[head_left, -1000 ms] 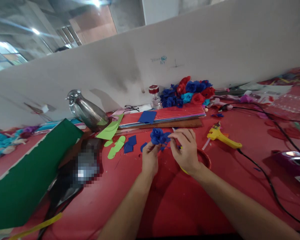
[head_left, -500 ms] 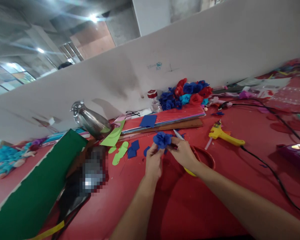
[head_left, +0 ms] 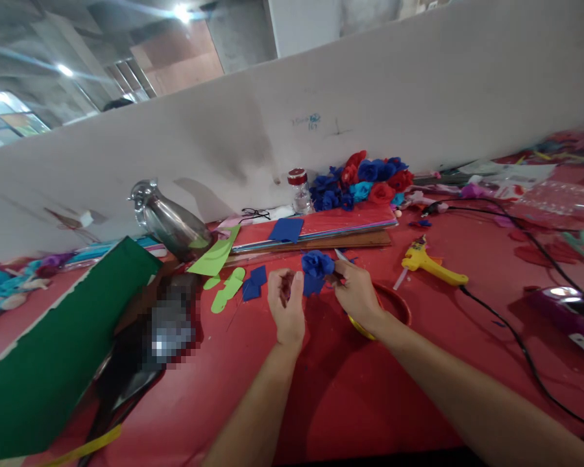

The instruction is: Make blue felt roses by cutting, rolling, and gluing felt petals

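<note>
A blue paper flower [head_left: 317, 264] is held up above the red table by my right hand [head_left: 359, 295], whose fingers pinch it from its right side. To the left of the flower, my left hand [head_left: 287, 308] is apart from it, with fingers loosely curled, thumb raised and nothing visible in it. Below the flower lies a blue paper piece [head_left: 313, 285]. Behind my right hand a pointed silver blade [head_left: 340, 255] pokes out, and a red loop with a yellow part [head_left: 403, 305] shows beside the wrist; my hand hides how they join. Blue paper squares [head_left: 254, 283] lie further left.
A yellow glue gun [head_left: 433, 264] with a black cord lies at right. Blue and red paper flowers [head_left: 370, 180] and a red-lidded jar [head_left: 300, 192] stand behind stacked sheets [head_left: 321, 237]. At left are a metal jug [head_left: 170, 224], light green cutouts [head_left: 228, 290] and a green board [head_left: 68, 350].
My left hand has let go of the blue flower and drawn off to the left. The flower stays in my right hand, tilted and slightly raised. The view has shifted a little.
</note>
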`<state>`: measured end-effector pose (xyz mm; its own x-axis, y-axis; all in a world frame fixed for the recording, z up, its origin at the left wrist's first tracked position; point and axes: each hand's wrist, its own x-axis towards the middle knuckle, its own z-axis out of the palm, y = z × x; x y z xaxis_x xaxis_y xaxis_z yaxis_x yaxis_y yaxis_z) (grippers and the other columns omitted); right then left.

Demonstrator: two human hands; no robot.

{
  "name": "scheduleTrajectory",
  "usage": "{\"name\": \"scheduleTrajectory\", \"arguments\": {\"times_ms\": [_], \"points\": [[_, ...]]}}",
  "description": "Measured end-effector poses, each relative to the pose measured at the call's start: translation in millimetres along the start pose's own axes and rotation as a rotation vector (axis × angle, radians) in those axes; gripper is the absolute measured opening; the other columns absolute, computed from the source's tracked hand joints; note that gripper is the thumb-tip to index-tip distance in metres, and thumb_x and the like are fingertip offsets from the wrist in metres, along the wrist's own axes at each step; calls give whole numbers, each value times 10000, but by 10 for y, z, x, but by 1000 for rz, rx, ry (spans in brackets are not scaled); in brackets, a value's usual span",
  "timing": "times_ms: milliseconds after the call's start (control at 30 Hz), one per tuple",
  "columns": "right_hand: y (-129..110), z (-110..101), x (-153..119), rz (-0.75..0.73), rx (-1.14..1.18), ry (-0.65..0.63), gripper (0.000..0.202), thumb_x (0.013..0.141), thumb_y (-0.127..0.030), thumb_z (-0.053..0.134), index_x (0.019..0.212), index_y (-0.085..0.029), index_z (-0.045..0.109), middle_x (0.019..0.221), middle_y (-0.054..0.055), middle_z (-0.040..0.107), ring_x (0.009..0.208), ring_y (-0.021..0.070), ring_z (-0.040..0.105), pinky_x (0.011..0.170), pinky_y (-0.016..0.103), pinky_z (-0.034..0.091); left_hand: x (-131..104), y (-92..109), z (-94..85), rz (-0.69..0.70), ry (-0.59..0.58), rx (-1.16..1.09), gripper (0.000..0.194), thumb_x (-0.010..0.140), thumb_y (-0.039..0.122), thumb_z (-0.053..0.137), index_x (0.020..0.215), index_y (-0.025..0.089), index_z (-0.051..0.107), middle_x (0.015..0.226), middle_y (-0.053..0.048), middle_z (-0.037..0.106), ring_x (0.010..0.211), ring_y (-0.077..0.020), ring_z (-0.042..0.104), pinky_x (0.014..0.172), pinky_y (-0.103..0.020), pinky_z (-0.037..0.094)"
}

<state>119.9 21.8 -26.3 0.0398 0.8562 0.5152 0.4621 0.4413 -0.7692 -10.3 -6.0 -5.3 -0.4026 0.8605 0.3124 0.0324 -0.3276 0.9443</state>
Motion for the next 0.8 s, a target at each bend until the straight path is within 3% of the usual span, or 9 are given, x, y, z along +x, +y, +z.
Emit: {"name": "scheduleTrajectory", "arguments": {"times_ms": [67, 133, 233, 433, 567, 633, 733, 800], "points": [[-3, -2, -10, -31, -21, 1, 159, 761, -146, 488, 650, -211, 580, 659, 19, 621, 619, 175, 546, 654, 301, 469, -5, 11, -17, 63, -6, 47, 276, 778, 464, 649, 726, 195, 610, 736, -4, 540, 679, -131, 482, 646, -262, 403], [-5, -1, -19, -66, -35, -5, 181, 786, -148, 481, 644, -209, 577, 666, 26, 627, 626, 177, 556, 668, 310, 474, -6, 8, -23, 31, -76, 53, 304, 793, 465, 631, 666, 190, 607, 685, -3, 542, 660, -132, 481, 635, -264, 401], [-1, 6, -29, -96, -49, -16, 197, 813, -151, 473, 675, -200, 604, 724, 55, 658, 669, 194, 587, 687, 329, 480, 5, -18, -1, -97, -143, -26, 276, 768, 436, 661, 673, 177, 646, 644, 7, 572, 642, -125, 497, 635, -260, 407], [19, 18, -34, -55, -44, 2, 167, 802, -147, 499, 723, -204, 635, 734, 48, 666, 675, 194, 594, 704, 330, 491, 63, -3, 56, -358, -90, -285, 253, 570, 366, 797, 670, 172, 669, 571, 44, 554, 525, -72, 440, 542, -221, 355], [26, 17, -38, -36, -41, 22, 167, 774, -133, 495, 750, -205, 644, 776, 58, 682, 710, 206, 604, 707, 335, 491, 23, 45, 41, -217, -48, -246, 243, 624, 375, 778, 620, 178, 636, 547, 51, 509, 519, -64, 408, 524, -213, 321], [21, 13, -40, -31, -37, 24, 169, 762, -124, 494, 753, -206, 642, 791, 62, 683, 726, 210, 607, 697, 330, 490, -10, 56, 33, -205, -122, -201, 296, 690, 430, 730, 585, 169, 640, 516, 37, 498, 509, -69, 408, 516, -224, 310], [10, 7, -43, -32, -43, 34, 187, 763, -110, 478, 754, -206, 638, 780, 62, 670, 709, 206, 598, 681, 324, 488, -27, 61, 39, -386, -286, -239, 394, 713, 523, 678, 577, 154, 664, 467, 18, 494, 447, -68, 371, 460, -241, 250], [6, 6, -46, -39, -53, 47, 196, 781, -111, 467, 754, -204, 637, 776, 65, 662, 702, 206, 596, 678, 325, 487, -12, 64, 50, -502, -325, -285, 411, 686, 545, 688, 601, 143, 677, 456, 14, 496, 424, -61, 355, 431, -238, 202]]}}
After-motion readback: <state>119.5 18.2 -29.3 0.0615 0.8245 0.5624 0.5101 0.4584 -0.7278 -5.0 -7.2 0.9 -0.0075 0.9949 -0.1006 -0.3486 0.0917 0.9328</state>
